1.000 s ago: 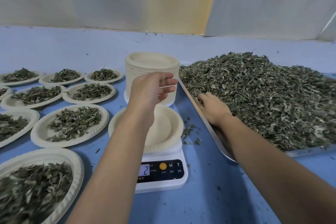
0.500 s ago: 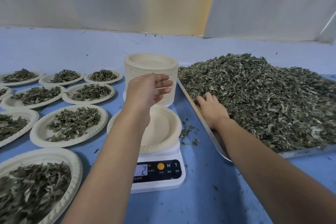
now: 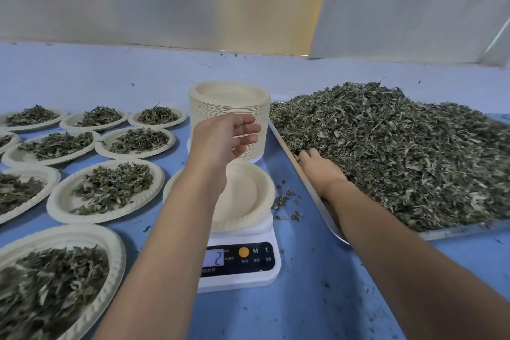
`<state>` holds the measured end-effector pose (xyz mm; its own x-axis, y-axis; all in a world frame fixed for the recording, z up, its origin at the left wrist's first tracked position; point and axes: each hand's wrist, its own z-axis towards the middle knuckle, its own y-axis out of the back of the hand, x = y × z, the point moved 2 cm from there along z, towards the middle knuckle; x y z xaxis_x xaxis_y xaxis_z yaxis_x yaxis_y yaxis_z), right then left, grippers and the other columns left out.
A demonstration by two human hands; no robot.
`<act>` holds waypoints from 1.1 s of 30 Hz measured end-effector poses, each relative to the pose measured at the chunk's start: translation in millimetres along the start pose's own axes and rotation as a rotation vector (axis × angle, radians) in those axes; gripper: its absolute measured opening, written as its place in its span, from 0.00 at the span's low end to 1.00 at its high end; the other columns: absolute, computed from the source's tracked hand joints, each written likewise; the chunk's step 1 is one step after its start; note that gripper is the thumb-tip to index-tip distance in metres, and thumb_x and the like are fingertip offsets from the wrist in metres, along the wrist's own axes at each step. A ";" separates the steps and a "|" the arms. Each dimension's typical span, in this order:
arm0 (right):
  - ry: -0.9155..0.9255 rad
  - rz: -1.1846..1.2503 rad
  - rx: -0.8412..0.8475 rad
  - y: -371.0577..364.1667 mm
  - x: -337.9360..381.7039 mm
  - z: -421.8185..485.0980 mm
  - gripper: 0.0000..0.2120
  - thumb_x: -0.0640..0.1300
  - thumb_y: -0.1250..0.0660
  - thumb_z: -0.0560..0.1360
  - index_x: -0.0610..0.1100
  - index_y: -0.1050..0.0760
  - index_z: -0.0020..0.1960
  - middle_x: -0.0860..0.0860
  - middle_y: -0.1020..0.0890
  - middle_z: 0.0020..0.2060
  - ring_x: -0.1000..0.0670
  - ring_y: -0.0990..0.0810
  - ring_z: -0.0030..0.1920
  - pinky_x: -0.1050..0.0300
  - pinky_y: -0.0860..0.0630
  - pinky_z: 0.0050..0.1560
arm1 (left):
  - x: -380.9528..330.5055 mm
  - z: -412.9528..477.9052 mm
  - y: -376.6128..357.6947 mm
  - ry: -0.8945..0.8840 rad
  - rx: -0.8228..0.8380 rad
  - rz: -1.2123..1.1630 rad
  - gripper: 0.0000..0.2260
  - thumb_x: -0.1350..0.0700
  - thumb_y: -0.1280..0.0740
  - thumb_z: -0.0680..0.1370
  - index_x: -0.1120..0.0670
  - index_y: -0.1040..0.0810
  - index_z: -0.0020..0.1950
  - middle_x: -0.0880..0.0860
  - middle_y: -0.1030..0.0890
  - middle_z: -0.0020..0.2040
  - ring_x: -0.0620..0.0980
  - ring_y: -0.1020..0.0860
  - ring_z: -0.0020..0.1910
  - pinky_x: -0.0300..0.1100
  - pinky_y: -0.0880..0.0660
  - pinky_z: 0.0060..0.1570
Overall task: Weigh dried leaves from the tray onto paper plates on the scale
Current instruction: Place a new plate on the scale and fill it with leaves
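Dried leaves [image 3: 386, 152] sat in one big loose heap on the metal tray [image 3: 455, 230], over on the right of the counter [image 3: 331, 298]. A few crumbs [image 3: 287, 201] had spilled between the tray and the scale [image 3: 240, 270].

Going by looks, this stuff is featherlight, crumbly and a bit springy. I don't think a fingertip pinch would bring up much. I'd scoop a loose handful from the near edge of the heap with a cupped hand and go easy on the squeeze, or it'll probably crush to dust and shed on the way over.

The right hand [image 3: 320, 171] was down in the tray at exactly that near edge. Its fingertips were buried in the leaves, so I honestly couldn't tell whether they'd closed on a bunch or were just resting there. The left hand [image 3: 220, 141] hovered over the scale in front of the plate stack [image 3: 229, 107], fingers [image 3: 248, 130] loosely curled and holding nothing.

Head count:
- one tray
- one scale, its display [image 3: 215, 258] reading 2
- one empty paper plate [image 3: 242, 196] sitting on the scale
- one tall stack of spare plates right behind the scale
- nine filled plates [image 3: 107, 190] spread out on the left, a couple cut off at the frame edge

The plates look thin and flimsy, so I'd drop the leaves in the middle rather than on the rim.
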<state>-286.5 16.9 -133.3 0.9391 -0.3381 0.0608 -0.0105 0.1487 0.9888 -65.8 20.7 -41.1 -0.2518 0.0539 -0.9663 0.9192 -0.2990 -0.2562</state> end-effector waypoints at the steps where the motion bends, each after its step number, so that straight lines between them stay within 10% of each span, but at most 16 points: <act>1: -0.008 -0.009 -0.002 -0.3 -0.3 0.0 0.07 0.39 0.47 0.81 0.40 0.34 0.57 0.42 0.32 0.55 0.40 0.25 0.46 0.49 0.33 0.42 | -1.0 0.3 1.6 -0.003 -0.004 -0.004 0.09 0.60 0.40 0.78 0.57 0.20 0.46 0.51 0.17 0.38 0.45 0.21 0.34 0.34 0.28 0.37; 8: -0.139 0.125 -0.212 21.5 -8.9 0.8 0.13 0.36 0.49 0.81 0.37 0.30 0.61 0.40 0.30 0.58 0.42 0.27 0.56 0.50 0.29 0.51 | -11.6 2.8 22.5 -0.022 -0.075 -0.070 0.09 0.60 0.40 0.78 0.56 0.20 0.45 0.48 0.16 0.36 0.43 0.20 0.34 0.32 0.27 0.37; 13: -0.151 0.547 -0.474 54.4 -0.3 -3.2 0.09 0.43 0.47 0.83 0.41 0.33 0.46 0.44 0.28 0.44 0.50 0.31 0.36 0.51 0.34 0.39 | -10.1 1.5 36.3 -0.016 -0.123 -0.094 0.10 0.60 0.41 0.78 0.56 0.20 0.45 0.48 0.16 0.34 0.43 0.20 0.33 0.33 0.27 0.37; 18: 0.008 0.800 -0.589 93.4 53.1 -11.6 0.09 0.43 0.46 0.82 0.40 0.31 0.48 0.47 0.24 0.44 0.51 0.25 0.41 0.66 0.29 0.39 | -8.8 1.3 47.7 0.005 -0.137 -0.087 0.10 0.60 0.42 0.78 0.56 0.21 0.44 0.47 0.17 0.33 0.42 0.21 0.31 0.33 0.28 0.35; 33: 0.218 1.069 -0.339 66.3 155.9 -47.8 0.10 0.45 0.44 0.82 0.39 0.31 0.46 0.53 0.32 0.34 0.55 0.34 0.34 0.57 0.39 0.36 | -6.1 -8.6 56.0 -0.046 -0.230 -0.137 0.11 0.60 0.42 0.79 0.56 0.21 0.42 0.47 0.19 0.28 0.42 0.24 0.27 0.31 0.31 0.29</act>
<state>-124.4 18.5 -64.7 0.5451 0.2764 0.7915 -0.7784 0.5176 0.3553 -10.2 11.8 -49.9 -0.3870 0.0339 -0.9214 0.9190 -0.0671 -0.3885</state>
